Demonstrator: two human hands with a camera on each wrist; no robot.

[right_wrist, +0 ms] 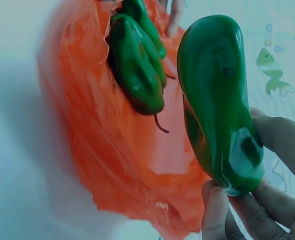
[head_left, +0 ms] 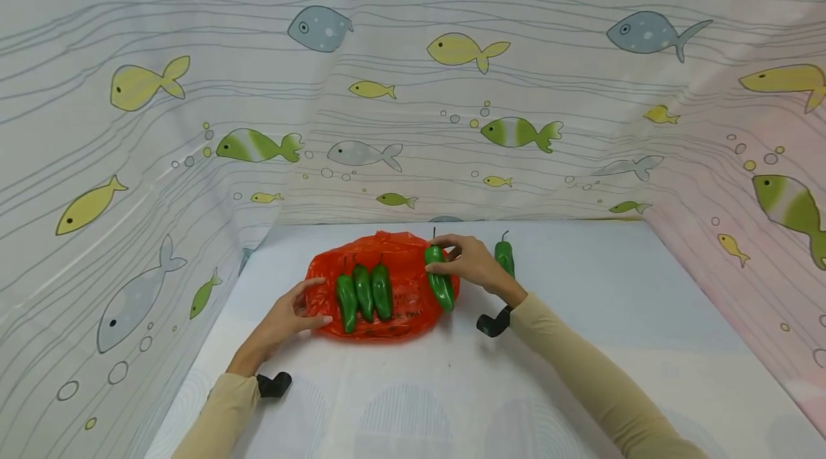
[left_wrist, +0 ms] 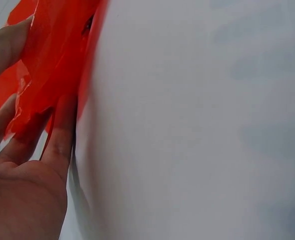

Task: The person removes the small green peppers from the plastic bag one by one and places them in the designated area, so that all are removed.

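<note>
A red plastic bag (head_left: 413, 280) lies spread on the table with three green peppers (head_left: 363, 292) side by side on it, stems pointing away. My left hand (head_left: 293, 312) holds the bag's left edge, thumb and fingers apart. In the left wrist view the red plastic (left_wrist: 57, 60) partly covers the left fingers (left_wrist: 62, 130). Over the bag's right side my right hand (head_left: 471, 262) pinches another green pepper (head_left: 440, 287) near its stem end. The right wrist view shows that pepper (right_wrist: 217, 95) between thumb and fingers, the bag (right_wrist: 102, 150) below it.
One more green pepper (head_left: 505, 255) lies on the white table (head_left: 594, 301) beyond my right wrist, partly hidden by it. A fish-patterned sheet (head_left: 400, 122) rises behind the table and along both sides. Black wrist cameras (head_left: 493, 323) hang beside the sleeves.
</note>
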